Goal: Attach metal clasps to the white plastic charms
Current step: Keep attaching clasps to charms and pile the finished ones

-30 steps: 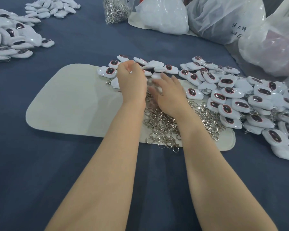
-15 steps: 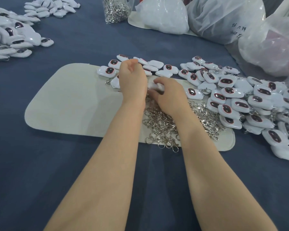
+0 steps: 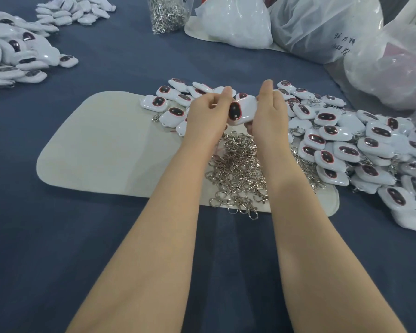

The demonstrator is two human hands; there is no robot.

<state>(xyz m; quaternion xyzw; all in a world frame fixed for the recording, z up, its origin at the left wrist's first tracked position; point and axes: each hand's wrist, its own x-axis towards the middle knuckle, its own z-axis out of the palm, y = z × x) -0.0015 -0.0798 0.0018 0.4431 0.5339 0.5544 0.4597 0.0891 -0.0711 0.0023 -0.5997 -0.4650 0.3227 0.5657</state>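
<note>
Now, hands: both raised over the mat, meeting at 12 o'clock above the clasp heap.
Left hand (image 3: 208,114): curled, thumb and forefinger pinched near the charm's left end; contents of the pinch too small to tell, possibly a clasp.
Right hand (image 3: 269,111): grasping the held charm (image 3: 241,110) from its right side, fingers extended along the far edge, thumb hidden underneath.
Held charm position: lifted between the two hands, dark red-rimmed face turned toward the camera, tilted on end.
Handling, judged: light, rigid glossy plastic shell; likely slippery on the domed face, so better gripped across the flat side edges, leaving the loop end free for the clasp.
Fragility, judged: body sturdy; small attachment point probably the weak spot under twisting.
Metal clasps (image 3: 238,174): loose tangled heap at 6 o'clock from the hands, on the pale mat (image 3: 101,145); stiff, springy, prone to snagging one another, best picked singly by the ring.
Charm pile (image 3: 346,145): spread from 3 to 4 o'clock, some with chains showing.
Second charm pile (image 3: 17,56): well apart at 10 o'clock on the blue cloth (image 3: 58,236).
Bag of clasps (image 3: 168,13): far off at 12 o'clock.
</note>
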